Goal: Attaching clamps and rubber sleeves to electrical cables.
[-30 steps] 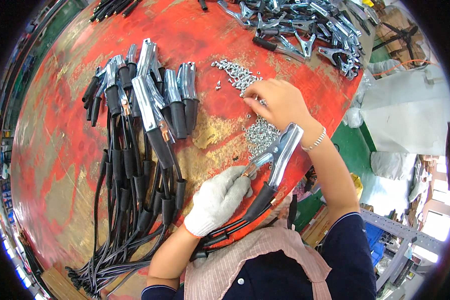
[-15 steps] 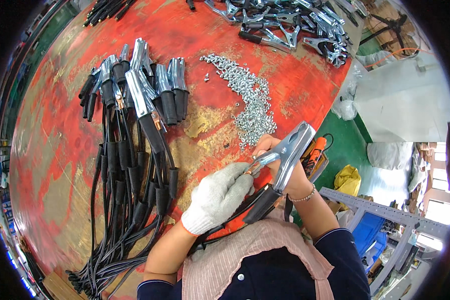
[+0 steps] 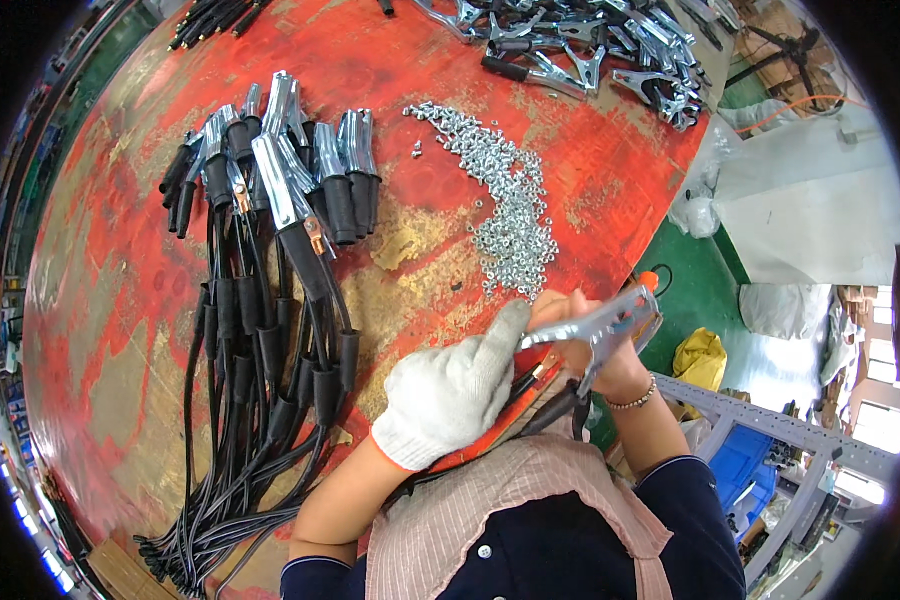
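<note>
A silver spring clamp [image 3: 602, 335] is tilted over the table's near edge, slightly blurred. My left hand [image 3: 445, 395], in a white knit glove, is closed at the clamp's handle end. My bare right hand [image 3: 570, 315], with a bead bracelet at the wrist, is behind the clamp; its fingers are curled close to the left fingertips, and anything between them is hidden. A black cable with a bare copper end [image 3: 542, 370] lies just below the clamp, beside the glove. Loose small metal nuts [image 3: 515, 225] are spread just beyond my hands.
At left lies a bundle of black cables [image 3: 260, 400] with clamps [image 3: 285, 190] attached. More loose clamps [image 3: 600, 50] are heaped at the far right of the red, worn table [image 3: 410, 290]. Black cable ends [image 3: 220, 20] lie far left. A grey metal frame [image 3: 770, 420] stands at right.
The clamp has swung a little right and down, turning its jaws. The left glove's index finger now reaches farther forward, and the copper cable end shows apart from the clamp. The view has shifted slightly.
</note>
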{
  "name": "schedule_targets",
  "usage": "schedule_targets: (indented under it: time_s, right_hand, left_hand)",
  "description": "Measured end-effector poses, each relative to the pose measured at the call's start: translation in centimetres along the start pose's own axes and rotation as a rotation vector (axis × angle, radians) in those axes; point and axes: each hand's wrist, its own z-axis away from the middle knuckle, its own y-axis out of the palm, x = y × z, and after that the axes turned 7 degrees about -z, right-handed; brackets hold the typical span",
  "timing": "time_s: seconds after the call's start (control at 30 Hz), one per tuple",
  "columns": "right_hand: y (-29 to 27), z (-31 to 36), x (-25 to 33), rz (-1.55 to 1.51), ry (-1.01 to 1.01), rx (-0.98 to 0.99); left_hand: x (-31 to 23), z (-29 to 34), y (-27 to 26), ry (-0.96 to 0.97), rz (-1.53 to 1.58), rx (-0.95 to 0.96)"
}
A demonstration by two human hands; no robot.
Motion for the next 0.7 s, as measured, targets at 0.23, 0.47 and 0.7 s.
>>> schedule_targets:
  time_s: [0.23,0.47,0.7]
  right_hand:
    - [-0.2,-2.7,-1.0,1.144,-0.665,-0.132]
    - [1.1,-3.9,-1.8,1.281,-0.779,-0.131]
    - [0.2,-4.3,-2.1,1.254,-0.774,-0.069]
  left_hand:
    - [2.5,-0.1,-0.3,-0.742,1.442,-0.044]
    - [2.3,-0.3,0.0,-0.777,1.452,0.002]
    - [2.1,0.0,0.7,-0.766,1.442,-0.094]
